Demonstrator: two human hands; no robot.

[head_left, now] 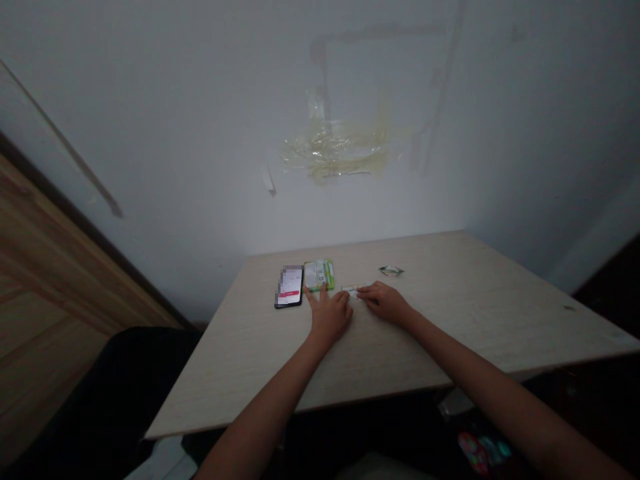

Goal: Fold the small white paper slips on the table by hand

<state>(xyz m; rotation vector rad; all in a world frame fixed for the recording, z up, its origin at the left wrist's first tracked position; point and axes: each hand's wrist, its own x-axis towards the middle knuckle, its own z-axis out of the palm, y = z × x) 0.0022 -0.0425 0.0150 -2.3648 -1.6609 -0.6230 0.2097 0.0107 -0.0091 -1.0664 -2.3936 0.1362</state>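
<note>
Both hands meet over a small pale paper strip (351, 291), which lies flat on the counter (450, 300) between the left grip (346, 297) and the right grip (361, 291). The right grip is narrow, its fingers drawn together on the strip's right end. The left grip sits at the strip's left end, thumb side against it, while its other fingers fan out wide away from it. From here I can't tell whether either one pinches the paper or only presses it down.

Just beyond those fanned left fingers is a flat green and white packet (318, 275), and two fingertips reach its near edge; whether they really touch it is hard to make out. Farther to the left of the left grip lies a phone (291, 288), screen up and lit, a pinkish-red bar across its lower part and its long side just beside the packet. Beyond the right grip and slightly to its right, a small folded piece (391, 271), whitish with dark green edges, lies apart from everything else. Well past both hands, the counter runs back to a pale wall (175, 120), where yellowed, shiny tape (340, 150) clings in crinkled strips.
</note>
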